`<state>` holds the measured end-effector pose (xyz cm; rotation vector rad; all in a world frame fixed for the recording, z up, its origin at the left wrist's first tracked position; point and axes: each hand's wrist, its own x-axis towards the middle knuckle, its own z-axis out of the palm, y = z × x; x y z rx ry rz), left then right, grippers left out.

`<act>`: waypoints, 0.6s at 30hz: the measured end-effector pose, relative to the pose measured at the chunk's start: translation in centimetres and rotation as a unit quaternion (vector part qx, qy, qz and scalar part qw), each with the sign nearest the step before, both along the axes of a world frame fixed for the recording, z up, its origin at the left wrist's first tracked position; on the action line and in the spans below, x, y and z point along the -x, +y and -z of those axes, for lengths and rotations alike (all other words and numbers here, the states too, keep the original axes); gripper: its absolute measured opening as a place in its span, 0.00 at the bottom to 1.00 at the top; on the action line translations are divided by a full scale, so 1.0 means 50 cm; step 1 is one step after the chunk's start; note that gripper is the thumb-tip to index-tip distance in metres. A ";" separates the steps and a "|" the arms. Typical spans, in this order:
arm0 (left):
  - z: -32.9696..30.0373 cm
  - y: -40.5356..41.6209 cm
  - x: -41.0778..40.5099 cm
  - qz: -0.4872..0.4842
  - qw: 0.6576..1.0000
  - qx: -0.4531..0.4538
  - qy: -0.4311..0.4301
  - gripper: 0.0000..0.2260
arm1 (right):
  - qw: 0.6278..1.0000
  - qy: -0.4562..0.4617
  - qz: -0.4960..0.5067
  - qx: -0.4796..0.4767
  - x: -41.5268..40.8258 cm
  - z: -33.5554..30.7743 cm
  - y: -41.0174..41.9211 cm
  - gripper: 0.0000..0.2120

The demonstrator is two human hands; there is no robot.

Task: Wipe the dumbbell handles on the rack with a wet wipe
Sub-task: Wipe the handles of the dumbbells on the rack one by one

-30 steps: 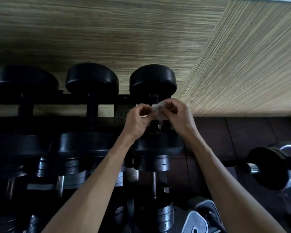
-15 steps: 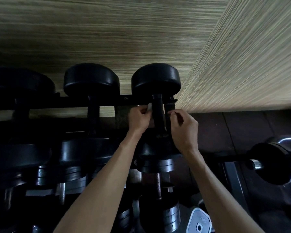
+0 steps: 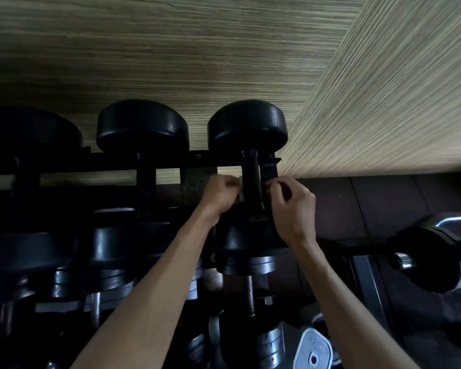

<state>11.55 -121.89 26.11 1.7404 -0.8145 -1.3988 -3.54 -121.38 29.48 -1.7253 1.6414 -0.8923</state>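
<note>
At rack (image 3: 171,158) top rail, far right end, sits the dumbbell (image 3: 248,129) being cleaned; its handle (image 3: 251,182) runs down toward the camera betw. both hands. Left hand (image 3: 220,194) is curled just left of the handle, pinching one end of the wet wipe (image 3: 241,189). Right hand (image 3: 290,206) is curled just right of the handle, fingers pinched together; presumably on the wipe's other end, but that end is hidden, so cannot tell for sure. Wipe appears to pass behind the handle.

Risks, as judged:
- Wipe may slip from one pinch if pulled unevenly; small grip area, wet material.
- Wipe may tear or bunch against handle texture w/ hard see-saw pulls.
- Knuckles may strike the rail or the near weight head; clearance is tight.
- Dumbbell may roll on the rack if tugged sideways.

Wipe: only a small pale strip shows, just left of handle, folded narrow. Handle: dark, matte, straight; lighting too dim to judge dirt or wetness.
</note>
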 end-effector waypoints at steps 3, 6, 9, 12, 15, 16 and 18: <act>0.009 -0.057 -0.010 -0.096 0.995 0.025 -0.013 0.12 | 1.000 -0.002 0.007 0.002 0.000 -0.002 0.002 0.09; 0.030 -0.080 -0.019 -0.104 0.994 0.013 0.006 0.09 | 1.000 -0.007 0.009 0.002 0.000 -0.003 0.004 0.10; -0.007 -0.021 -0.010 -0.007 1.000 -0.017 0.006 0.10 | 1.000 -0.007 -0.005 0.002 0.001 -0.005 0.004 0.09; -0.007 0.033 -0.005 0.085 0.996 -0.035 0.021 0.07 | 1.000 -0.010 -0.027 -0.003 0.002 -0.006 0.003 0.08; -0.003 0.007 -0.001 0.018 0.999 0.005 -0.036 0.07 | 0.999 -0.022 -0.039 0.003 0.004 -0.007 0.005 0.08; -0.002 -0.013 0.000 -0.016 0.998 0.016 -0.061 0.08 | 0.999 -0.021 -0.044 0.007 0.004 -0.006 0.007 0.09; -0.013 -0.046 0.001 -0.068 0.992 0.033 -0.105 0.08 | 0.998 -0.004 -0.056 0.017 0.007 -0.001 0.015 0.10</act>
